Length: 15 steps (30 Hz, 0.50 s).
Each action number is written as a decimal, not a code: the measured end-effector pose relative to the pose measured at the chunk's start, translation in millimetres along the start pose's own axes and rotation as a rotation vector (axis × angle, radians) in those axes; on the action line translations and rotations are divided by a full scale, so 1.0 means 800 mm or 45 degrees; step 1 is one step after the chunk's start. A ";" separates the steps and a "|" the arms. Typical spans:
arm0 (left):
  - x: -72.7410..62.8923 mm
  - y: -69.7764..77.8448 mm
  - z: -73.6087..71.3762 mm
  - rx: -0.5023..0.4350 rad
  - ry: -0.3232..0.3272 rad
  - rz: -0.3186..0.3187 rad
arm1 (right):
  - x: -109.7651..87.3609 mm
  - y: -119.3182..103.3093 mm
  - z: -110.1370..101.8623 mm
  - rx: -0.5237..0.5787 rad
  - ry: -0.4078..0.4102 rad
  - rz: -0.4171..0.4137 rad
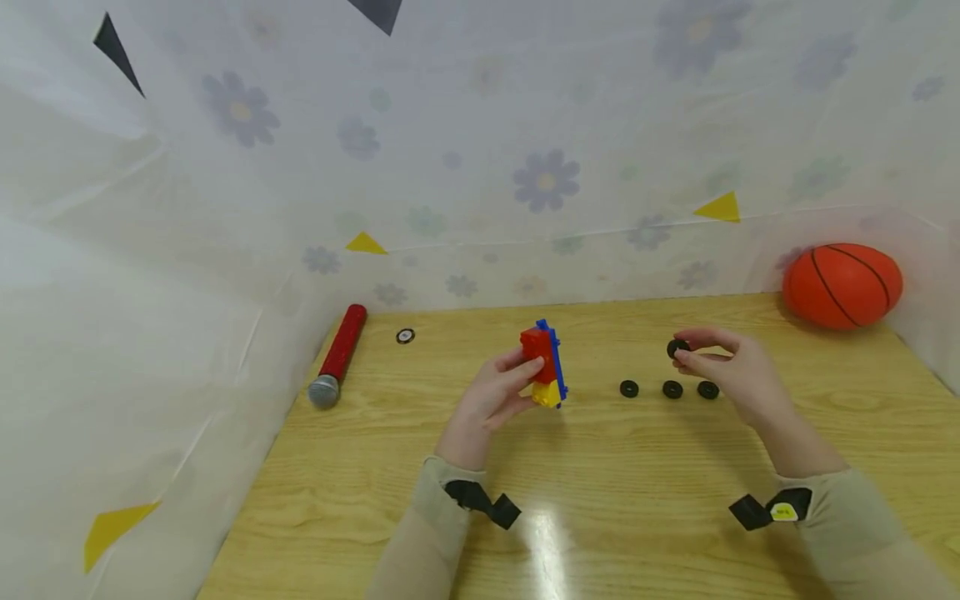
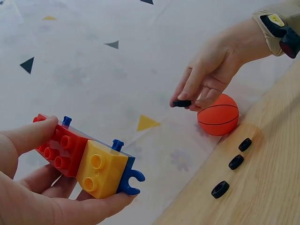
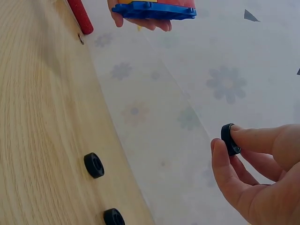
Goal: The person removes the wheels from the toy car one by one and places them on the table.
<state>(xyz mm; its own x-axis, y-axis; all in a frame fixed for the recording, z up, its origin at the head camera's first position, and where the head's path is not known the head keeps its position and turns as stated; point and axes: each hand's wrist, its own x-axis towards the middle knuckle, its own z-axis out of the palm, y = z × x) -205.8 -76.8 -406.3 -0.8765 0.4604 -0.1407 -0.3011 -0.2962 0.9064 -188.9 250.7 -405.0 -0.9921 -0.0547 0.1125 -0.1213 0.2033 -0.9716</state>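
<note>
My left hand (image 1: 487, 396) grips a toy block car, tilted above the table. It has a red brick (image 2: 65, 149) and a yellow brick (image 2: 104, 169) on a blue base (image 3: 157, 11); an open hook-shaped clip shows at the base's edge in the left wrist view. Between thumb and fingertips, my right hand (image 1: 742, 375) pinches a black toy wheel (image 3: 229, 139), raised off the table and apart from the car. Three similar wheels lie in a row on the wood: a left one (image 1: 629, 389), a middle one (image 1: 672, 389) and a right one (image 1: 708, 390).
A red microphone (image 1: 345, 346) lies along the table's left edge, beside a small round black-and-white disc (image 1: 406, 336). At the back right corner sits an orange basketball (image 1: 843, 286). Flower-patterned sheeting (image 1: 480, 167) encloses the wooden table (image 1: 337, 500) at the back and sides.
</note>
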 end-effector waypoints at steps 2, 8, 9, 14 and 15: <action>0.000 0.000 -0.002 0.004 -0.004 0.002 | -0.002 0.004 -0.007 -0.010 0.010 0.031; -0.001 -0.003 -0.004 0.010 -0.001 -0.008 | -0.006 0.015 -0.027 -0.278 0.038 0.136; -0.002 -0.003 -0.004 0.010 0.003 -0.009 | -0.007 0.017 -0.029 -0.328 0.044 0.145; -0.003 -0.003 -0.003 0.016 0.011 -0.012 | -0.008 0.029 -0.047 -0.382 0.054 0.171; -0.003 -0.003 -0.003 0.016 0.012 -0.013 | -0.009 0.032 -0.051 -0.392 0.055 0.174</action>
<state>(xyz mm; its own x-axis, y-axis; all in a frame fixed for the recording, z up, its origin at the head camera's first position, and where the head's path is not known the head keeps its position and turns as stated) -204.0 -79.1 -409.5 -0.8771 0.4552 -0.1536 -0.3052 -0.2811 0.9099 -186.4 295.8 -422.0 -0.9994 0.0335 0.0004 0.0161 0.4921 -0.8704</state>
